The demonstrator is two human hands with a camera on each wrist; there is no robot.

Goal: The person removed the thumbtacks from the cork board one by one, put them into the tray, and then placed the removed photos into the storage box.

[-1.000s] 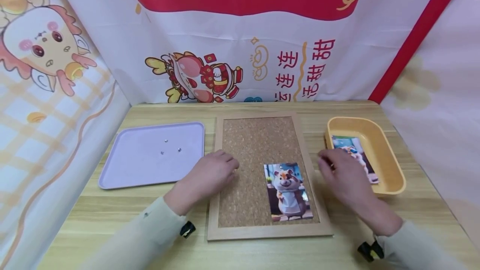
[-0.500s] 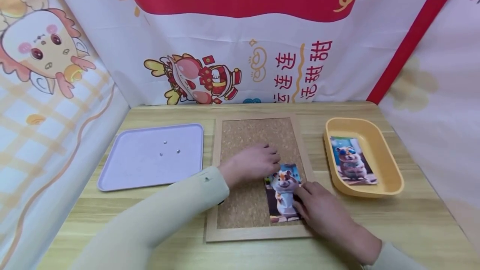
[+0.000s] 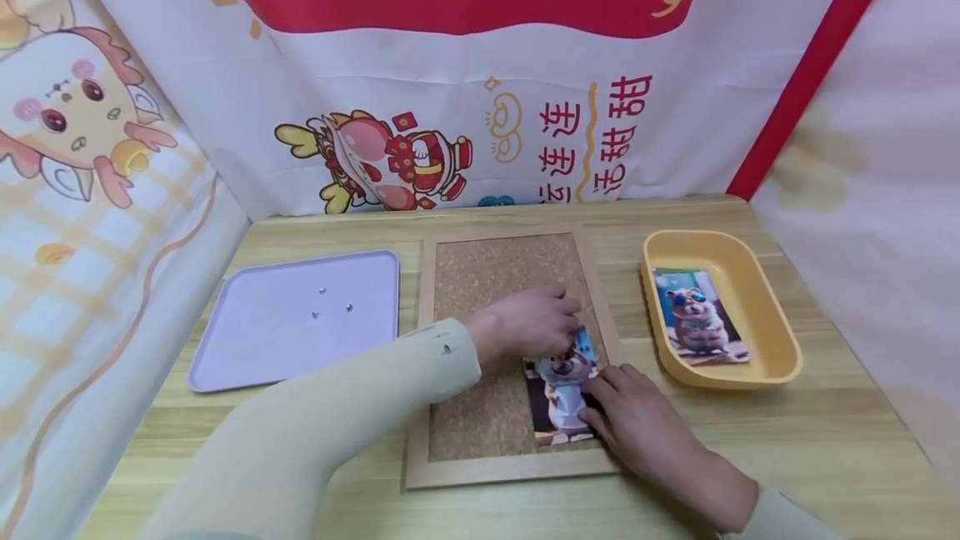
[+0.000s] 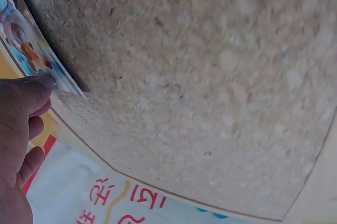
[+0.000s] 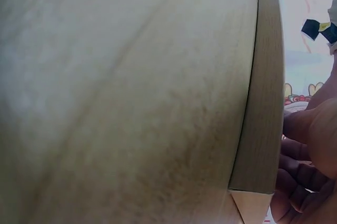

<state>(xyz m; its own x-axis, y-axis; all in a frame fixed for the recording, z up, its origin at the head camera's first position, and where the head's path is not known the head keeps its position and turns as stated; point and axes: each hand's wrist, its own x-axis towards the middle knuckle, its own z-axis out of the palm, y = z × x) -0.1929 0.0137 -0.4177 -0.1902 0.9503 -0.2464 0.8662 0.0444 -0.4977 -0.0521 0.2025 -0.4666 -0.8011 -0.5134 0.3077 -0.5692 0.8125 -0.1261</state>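
A hamster photo (image 3: pixel 562 394) lies on the lower right of the wood-framed corkboard (image 3: pixel 480 407). My left hand (image 3: pixel 525 323) reaches across the cork to the photo's top. In the left wrist view, its thumb (image 4: pixel 41 86) presses near the photo's (image 4: pixel 29 42) top edge, with the other fingers bent beside it. Whether these pinch anything is hidden. At the photo's right edge rests my right hand (image 3: pixel 645 423), fingertips on its surface. The right wrist view shows that hand (image 5: pixel 305 171) beside the board's frame (image 5: pixel 263 92), fingers partly bent.
A lilac tray (image 3: pixel 255 332) with a few small pins (image 3: pixel 348 307) stands on the left of the wooden table (image 3: pixel 360 457). On the right, a yellow basket (image 3: pixel 765 315) holds more photos (image 3: pixel 697 319). Printed cloth (image 3: pixel 420 65) hangs behind the table.
My left hand has moved right across the corkboard to the photo's top. My right hand has come left from beside the basket to the photo's right edge.
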